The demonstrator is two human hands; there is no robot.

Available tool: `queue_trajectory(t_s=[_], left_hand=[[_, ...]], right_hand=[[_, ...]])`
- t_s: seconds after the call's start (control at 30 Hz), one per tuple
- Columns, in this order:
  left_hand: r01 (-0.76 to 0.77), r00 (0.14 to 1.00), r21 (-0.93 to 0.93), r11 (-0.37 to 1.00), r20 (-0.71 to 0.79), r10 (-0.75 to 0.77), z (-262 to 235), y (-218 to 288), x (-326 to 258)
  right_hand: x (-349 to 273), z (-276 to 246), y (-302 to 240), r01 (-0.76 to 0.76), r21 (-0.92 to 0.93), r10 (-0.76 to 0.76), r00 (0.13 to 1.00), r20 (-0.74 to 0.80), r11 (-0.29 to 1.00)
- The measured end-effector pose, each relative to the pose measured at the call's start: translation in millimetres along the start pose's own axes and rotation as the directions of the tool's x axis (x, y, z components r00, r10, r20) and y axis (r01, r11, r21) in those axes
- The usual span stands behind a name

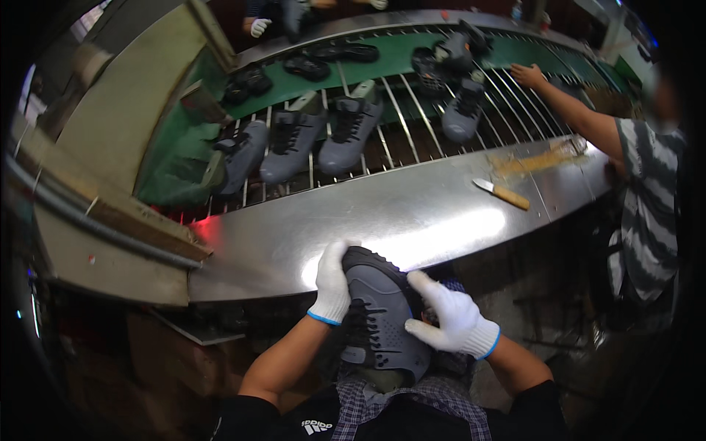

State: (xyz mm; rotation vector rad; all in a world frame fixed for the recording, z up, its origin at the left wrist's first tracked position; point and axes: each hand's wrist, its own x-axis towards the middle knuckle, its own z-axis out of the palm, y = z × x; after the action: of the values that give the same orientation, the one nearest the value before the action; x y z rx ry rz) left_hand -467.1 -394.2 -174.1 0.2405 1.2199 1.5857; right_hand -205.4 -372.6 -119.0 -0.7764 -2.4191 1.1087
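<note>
A grey shoe with black laces and a dark treaded sole is tilted in front of my body, its toe toward the metal ledge. My left hand, in a white glove with a blue cuff edge, wraps the sole's left side near the toe; part of its fingers is hidden behind the shoe. On the other side my right hand, gloved alike, grips the sole's edge, thumb low against the upper and fingers higher up. A grey-green last shows in the shoe's opening, close to my checked apron.
A wooden-handled knife lies on the shiny metal ledge. Beyond it, several grey shoes stand on a rack of metal rods beside a green belt. A co-worker's bare hand reaches over the rack; another person's gloved hand is behind.
</note>
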Motion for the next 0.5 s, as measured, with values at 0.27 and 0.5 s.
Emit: queue_trajectory(t_s=[0.27,0.5], left_hand=[[0.051,0.892,-0.246,0.968,0.448,0.067,15,51,-34],[0.512,0.793,0.068,0.856,0.346,-0.502,-57,15,-78]], right_hand=[[62,-50,-51,0.116,0.020,-0.111,0.979,-0.170,0.993],[63,-50,-45,0.490,0.328,-0.260,0.796,-0.547,0.808]])
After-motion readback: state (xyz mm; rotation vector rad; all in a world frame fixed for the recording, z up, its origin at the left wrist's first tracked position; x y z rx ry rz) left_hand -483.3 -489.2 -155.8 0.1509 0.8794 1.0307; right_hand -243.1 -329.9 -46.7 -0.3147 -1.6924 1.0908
